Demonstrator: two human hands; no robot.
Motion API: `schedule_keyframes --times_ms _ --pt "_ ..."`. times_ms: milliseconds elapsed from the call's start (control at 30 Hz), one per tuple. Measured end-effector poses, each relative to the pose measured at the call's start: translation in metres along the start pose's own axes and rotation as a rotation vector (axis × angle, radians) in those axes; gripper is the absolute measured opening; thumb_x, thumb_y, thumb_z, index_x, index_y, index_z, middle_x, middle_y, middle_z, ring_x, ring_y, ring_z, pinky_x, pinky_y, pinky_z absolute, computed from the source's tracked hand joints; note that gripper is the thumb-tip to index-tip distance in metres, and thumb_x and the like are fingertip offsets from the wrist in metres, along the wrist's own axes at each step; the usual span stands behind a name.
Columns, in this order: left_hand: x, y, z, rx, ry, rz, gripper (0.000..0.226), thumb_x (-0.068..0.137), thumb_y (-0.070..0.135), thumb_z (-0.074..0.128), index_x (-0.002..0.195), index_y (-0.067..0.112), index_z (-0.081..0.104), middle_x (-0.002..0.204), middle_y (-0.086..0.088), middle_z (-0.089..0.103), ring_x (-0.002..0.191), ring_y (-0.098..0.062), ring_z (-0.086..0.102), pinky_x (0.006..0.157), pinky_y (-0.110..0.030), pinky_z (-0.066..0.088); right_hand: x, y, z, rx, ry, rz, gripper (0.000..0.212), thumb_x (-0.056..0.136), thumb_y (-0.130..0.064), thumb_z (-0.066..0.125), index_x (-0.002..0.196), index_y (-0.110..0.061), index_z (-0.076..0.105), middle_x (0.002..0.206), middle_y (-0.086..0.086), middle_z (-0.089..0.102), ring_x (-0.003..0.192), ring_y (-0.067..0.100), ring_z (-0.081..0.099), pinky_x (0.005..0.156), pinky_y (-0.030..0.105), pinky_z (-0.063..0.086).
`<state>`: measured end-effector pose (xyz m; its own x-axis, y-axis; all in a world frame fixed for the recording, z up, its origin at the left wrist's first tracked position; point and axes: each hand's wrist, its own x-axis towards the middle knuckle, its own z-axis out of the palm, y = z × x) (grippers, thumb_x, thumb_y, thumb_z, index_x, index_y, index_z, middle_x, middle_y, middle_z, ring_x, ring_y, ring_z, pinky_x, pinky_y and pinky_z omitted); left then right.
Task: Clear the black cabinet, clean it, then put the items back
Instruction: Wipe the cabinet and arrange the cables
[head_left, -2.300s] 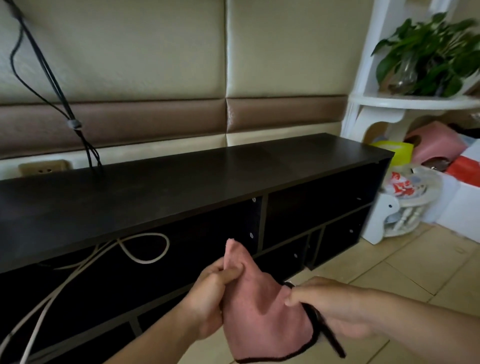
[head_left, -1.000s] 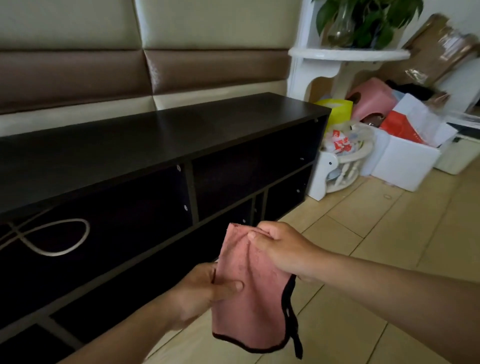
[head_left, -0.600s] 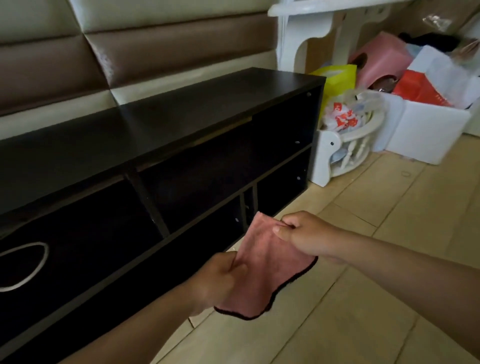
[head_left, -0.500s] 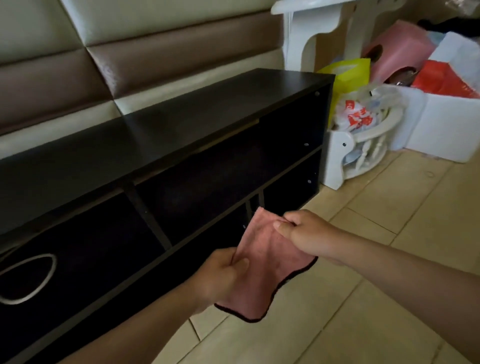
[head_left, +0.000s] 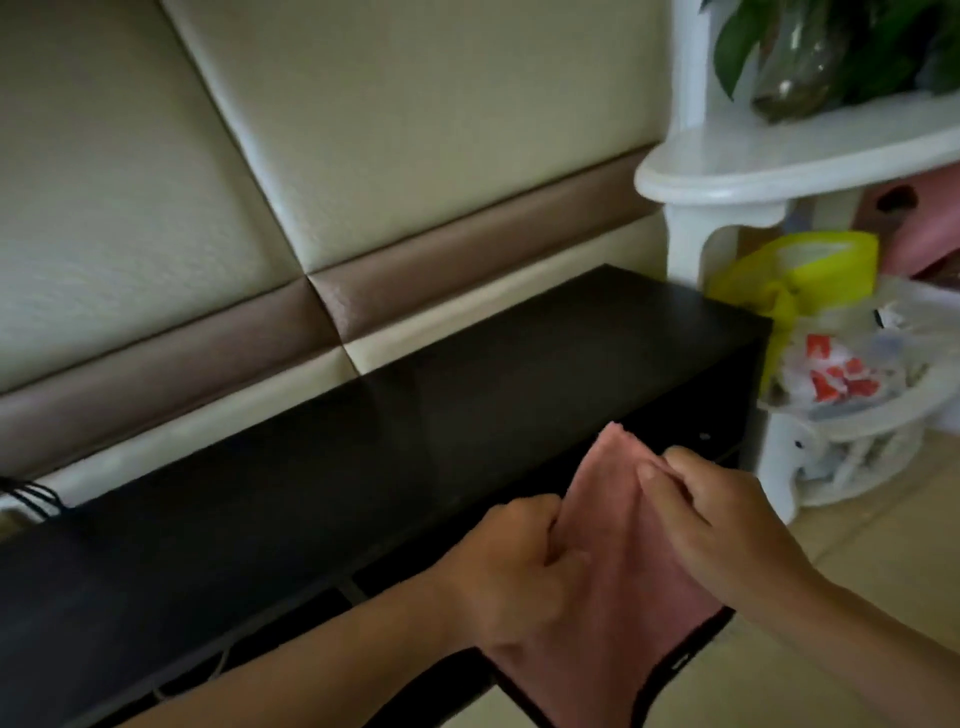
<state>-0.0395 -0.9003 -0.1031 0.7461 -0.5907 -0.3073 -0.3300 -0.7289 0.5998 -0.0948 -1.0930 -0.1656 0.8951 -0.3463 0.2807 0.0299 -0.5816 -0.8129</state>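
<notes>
The long black cabinet (head_left: 322, 499) runs along the padded wall, and its top is bare. Both my hands hold a pink cloth (head_left: 613, 582) with a black hem over the cabinet's front edge, near its right end. My left hand (head_left: 519, 566) grips the cloth's left side with curled fingers. My right hand (head_left: 727, 525) pinches its upper right edge. The cloth hangs down between them and hides part of the cabinet's open shelves.
A white corner stand (head_left: 779, 171) with a potted plant (head_left: 831, 47) rises just past the cabinet's right end. A yellow bag (head_left: 800, 275) and a white basket (head_left: 857, 447) of packets sit on the floor beneath it. Black cables (head_left: 31, 501) show at far left.
The view has tilted up and drawn closer to the cabinet top. Both hands have lifted the cloth from in front of the lower shelves to the top's front edge.
</notes>
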Motion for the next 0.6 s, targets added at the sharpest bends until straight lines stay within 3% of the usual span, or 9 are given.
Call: schedule_keyframes --times_ms 167,267,367,433,500,567,600 --pt "0.001 0.005 -0.105 0.254 0.091 -0.019 0.01 0.096 0.04 0.058 0.091 0.032 0.059 0.093 0.01 0.063 0.082 -0.007 0.062 0.069 -0.026 0.05 0.065 -0.076 0.016 -0.022 -0.133 0.228 0.04 0.104 -0.042 0.043 0.077 -0.018 0.059 0.071 -0.002 0.06 0.062 0.012 0.059 0.055 0.027 0.041" --pt "0.014 -0.017 -0.138 0.43 0.308 -0.085 0.028 0.095 0.045 0.056 0.117 0.028 0.054 0.107 0.005 0.061 0.094 -0.014 0.06 0.079 -0.033 0.052 0.091 -0.105 0.045 -0.003 -0.178 0.445 0.039 0.106 -0.043 0.037 0.093 -0.016 0.062 0.089 0.003 0.064 0.076 0.017 0.063 0.065 0.032 0.05" --pt "0.02 -0.024 -0.126 0.683 0.432 -0.068 0.047 0.097 0.035 0.049 0.14 0.02 0.038 0.136 -0.005 0.047 0.122 -0.027 0.047 0.1 -0.039 0.043 0.103 -0.123 0.065 -0.325 -0.233 0.54 0.034 0.105 -0.039 0.039 0.109 -0.012 0.059 0.096 0.003 0.063 0.083 0.018 0.064 0.068 0.032 0.052" --pt "0.025 -0.032 -0.102 0.658 0.284 -0.075 0.063 0.097 0.044 0.047 0.15 0.016 0.028 0.152 -0.008 0.033 0.139 -0.031 0.033 0.116 -0.047 0.031 0.106 -0.129 0.073 -0.675 -0.221 0.443 0.03 0.1 -0.034 0.048 0.119 -0.012 0.053 0.113 0.006 0.061 0.1 0.024 0.062 0.077 0.036 0.05" --pt "0.031 -0.051 -0.08 0.616 0.176 -0.094 0.069 0.102 0.052 0.029 0.157 0.015 0.013 0.164 -0.011 0.013 0.152 -0.034 0.01 0.123 -0.054 0.012 0.103 -0.129 0.079 -0.913 -0.175 0.165 0.038 0.098 -0.032 0.051 0.131 -0.015 0.049 0.13 0.008 0.053 0.116 0.026 0.055 0.09 0.039 0.048" --pt "0.038 -0.073 -0.066 0.599 0.18 -0.105 0.069 0.103 0.052 0.008 0.159 0.014 -0.004 0.167 -0.013 -0.004 0.153 -0.033 -0.009 0.123 -0.055 -0.001 0.102 -0.118 0.089 -0.88 -0.273 -0.073 0.045 0.102 -0.034 0.041 0.144 -0.017 0.043 0.147 0.006 0.045 0.133 0.024 0.046 0.107 0.038 0.042" --pt "0.042 -0.08 -0.06 0.594 0.173 -0.109 0.07 0.101 0.052 0.002 0.158 0.013 -0.009 0.167 -0.013 -0.009 0.153 -0.033 -0.014 0.123 -0.054 -0.003 0.101 -0.11 0.095 -0.831 -0.375 -0.108 0.052 0.105 -0.039 0.03 0.151 -0.018 0.036 0.157 0.005 0.036 0.144 0.023 0.035 0.118 0.039 0.033"
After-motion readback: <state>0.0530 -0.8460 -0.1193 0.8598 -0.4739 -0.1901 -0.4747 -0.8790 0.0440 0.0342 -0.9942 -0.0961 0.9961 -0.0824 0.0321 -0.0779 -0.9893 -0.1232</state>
